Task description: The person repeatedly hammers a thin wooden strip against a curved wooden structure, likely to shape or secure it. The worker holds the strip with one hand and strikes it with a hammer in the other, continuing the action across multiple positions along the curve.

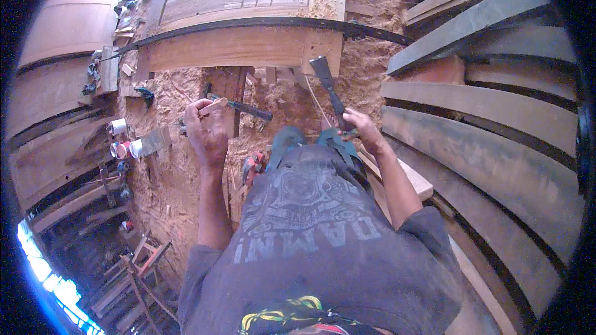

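Note:
My left hand [208, 130] is raised left of my legs, fingers curled round a small pale wooden piece [214, 107]. A dark bar-shaped tool [249, 110] with a greenish part extends right from behind these fingers; whether I grip it too cannot be made out. In my right hand [362, 127] is a long dark tool [329, 84] with a flared, flat end, pointing up toward the corner of a wooden panel frame [230, 49]. The frame has grooved boards inside, and wood shavings [323, 7] lie on its corner. Across its near side runs a long black bar clamp [248, 22].
Thick planks [478, 139] are stacked along the right. Large wooden panels [59, 96] stand at the left, near several white and red cups [133, 146]. Sawdust covers the ground [171, 198]. A red-and-black tool [252, 166] lies beside my left leg.

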`<move>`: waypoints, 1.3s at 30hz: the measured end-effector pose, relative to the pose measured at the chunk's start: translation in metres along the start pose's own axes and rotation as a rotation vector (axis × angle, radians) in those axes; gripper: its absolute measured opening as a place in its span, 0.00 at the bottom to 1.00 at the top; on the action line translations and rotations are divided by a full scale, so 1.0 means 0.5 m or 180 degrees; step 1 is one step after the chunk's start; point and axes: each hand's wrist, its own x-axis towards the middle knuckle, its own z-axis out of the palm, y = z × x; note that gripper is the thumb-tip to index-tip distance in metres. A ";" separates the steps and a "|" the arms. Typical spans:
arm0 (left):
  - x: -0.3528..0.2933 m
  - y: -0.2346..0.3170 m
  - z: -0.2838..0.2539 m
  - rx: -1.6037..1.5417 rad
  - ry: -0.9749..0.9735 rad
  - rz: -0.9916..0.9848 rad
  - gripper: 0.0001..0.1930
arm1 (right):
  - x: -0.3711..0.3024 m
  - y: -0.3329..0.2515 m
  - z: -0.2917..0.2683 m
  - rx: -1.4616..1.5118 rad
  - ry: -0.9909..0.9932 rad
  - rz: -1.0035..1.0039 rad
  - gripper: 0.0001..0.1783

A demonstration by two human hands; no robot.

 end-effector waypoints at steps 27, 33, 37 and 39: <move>-0.026 0.033 -0.115 -0.1520 0.1140 -0.1067 0.21 | 0.074 -0.087 -0.005 -0.2455 0.1319 -0.2126 0.27; -0.069 -0.009 -0.185 -0.2540 0.1967 -0.1900 0.21 | 0.057 -0.178 0.088 -0.1243 0.0075 -0.1150 0.31; -0.180 -0.087 -0.166 -0.3111 0.1995 -0.2635 0.20 | 0.063 -0.160 0.166 -0.1556 -0.0712 -0.1341 0.24; -0.253 -0.137 -0.134 -0.3447 0.2051 -0.2778 0.20 | 0.086 -0.111 0.180 -0.1537 -0.0923 -0.1370 0.20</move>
